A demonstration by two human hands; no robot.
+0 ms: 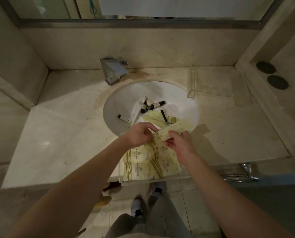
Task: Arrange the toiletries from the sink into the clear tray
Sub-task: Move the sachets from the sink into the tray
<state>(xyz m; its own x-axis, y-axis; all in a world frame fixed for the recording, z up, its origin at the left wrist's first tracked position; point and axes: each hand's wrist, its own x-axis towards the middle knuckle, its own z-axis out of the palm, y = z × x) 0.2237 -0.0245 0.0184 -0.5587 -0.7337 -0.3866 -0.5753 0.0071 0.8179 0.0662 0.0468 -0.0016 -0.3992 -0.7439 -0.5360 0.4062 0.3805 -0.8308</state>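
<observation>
bare forearms [85, 170], grey trousers [160, 219], 2 seemingly grey-white sneakers [137, 207].

Print on the yellow packets [160, 162] and tubes [140, 104] is too small to read.

Two hands: left [140, 134], right [179, 145], with one long yellow packet [176, 130] between them. Clear trays: two, one [153, 179] at the counter's front edge with roughly five or six yellow sachets [140, 157] overlapping in it (exact count unclear), and a second tray [193, 83] behind the sink [112, 103]. In the sink: about two more yellow packets [153, 117], one white tube [140, 104], one small black-capped tube [125, 119], about four small bottles [158, 104] bunched together, one razor [164, 116]; also one tap [114, 69], two dark discs [271, 74].
</observation>
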